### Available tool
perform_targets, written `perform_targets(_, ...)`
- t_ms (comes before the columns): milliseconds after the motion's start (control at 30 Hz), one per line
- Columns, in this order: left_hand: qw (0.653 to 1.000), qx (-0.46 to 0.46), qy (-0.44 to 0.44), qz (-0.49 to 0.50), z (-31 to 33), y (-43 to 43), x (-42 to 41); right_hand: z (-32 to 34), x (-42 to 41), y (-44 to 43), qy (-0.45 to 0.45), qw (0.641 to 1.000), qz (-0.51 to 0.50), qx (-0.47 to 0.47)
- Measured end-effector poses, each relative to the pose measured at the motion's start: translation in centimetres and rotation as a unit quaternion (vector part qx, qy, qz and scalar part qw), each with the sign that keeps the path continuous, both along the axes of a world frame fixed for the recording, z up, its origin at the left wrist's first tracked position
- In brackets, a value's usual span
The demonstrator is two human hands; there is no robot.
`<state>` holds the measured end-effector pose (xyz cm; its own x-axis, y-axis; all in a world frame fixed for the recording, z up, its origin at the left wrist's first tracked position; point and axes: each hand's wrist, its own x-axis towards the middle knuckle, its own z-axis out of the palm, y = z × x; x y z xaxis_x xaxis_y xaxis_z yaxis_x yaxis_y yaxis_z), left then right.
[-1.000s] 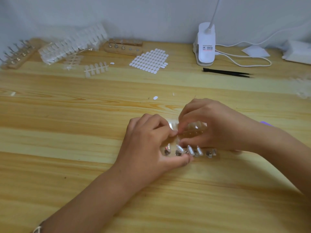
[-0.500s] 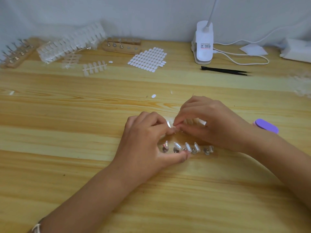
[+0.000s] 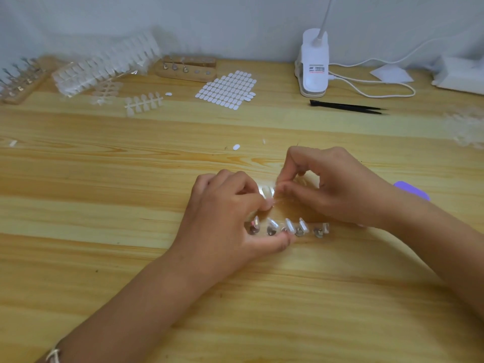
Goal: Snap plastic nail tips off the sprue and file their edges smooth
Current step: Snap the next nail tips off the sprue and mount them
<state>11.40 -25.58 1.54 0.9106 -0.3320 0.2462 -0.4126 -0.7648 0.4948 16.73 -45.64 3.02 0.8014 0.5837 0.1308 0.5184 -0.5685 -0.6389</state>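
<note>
At mid-bench (image 3: 104, 205), the 2 hands met over a clear sprue (image 3: 290, 203). The left hand (image 3: 225, 218) was curled, its forefinger bent down onto a pale nail tip (image 3: 267, 192) at the sprue's end, its thumb lying along a row of 5 small stands (image 3: 288, 228) just in front. The right hand (image 3: 335, 189) pinched the sprue right beside that tip with thumb and forefinger. A purple file (image 3: 412, 190) lay behind the right wrist, and black tweezers (image 3: 345, 107) lay far back.
</note>
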Motion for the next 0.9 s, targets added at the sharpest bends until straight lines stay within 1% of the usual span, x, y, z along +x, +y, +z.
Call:
perform_targets(100, 1.0, 0.007, -0.005, -0.001, 0.1, 0.0, -0.1, 0.4, 0.0, -0.2, -0.007, 1.0, -0.02, 0.012)
perform_targets(300, 1.0, -0.002, 0.0, 0.0, -0.1, 0.0, -0.2, 0.9, -2.4, -2.8, -0.04, 0.992, -0.078, 0.092)
perform_targets(367, 1.0, -0.01, 0.003, 0.0, -0.2, 0.0, -0.2, 0.8, -3.8, -3.9, -0.047, 0.989, -0.092, 0.106)
perform_targets(467, 1.0, -0.014, 0.002, -0.003, -0.3, 0.1, -0.2, 0.5, -5.9, -4.9, -0.053, 0.99, -0.097, 0.09)
perform_targets(567, 1.0, -0.011, 0.0, -0.004, -0.4, 0.1, -0.2, -0.2, -7.0, -5.0, -0.078, 0.99, -0.091, 0.072)
perform_targets(733, 1.0, -0.007, 0.0, -0.002, -0.4, 0.0, -0.1, -0.7, -7.3, -4.4, -0.107, 0.988, -0.072, 0.08)
perform_targets(900, 1.0, -0.008, 0.002, -0.004, -0.4, 0.1, -0.1, -1.1, -7.0, -4.2, -0.122, 0.988, -0.066, 0.064)
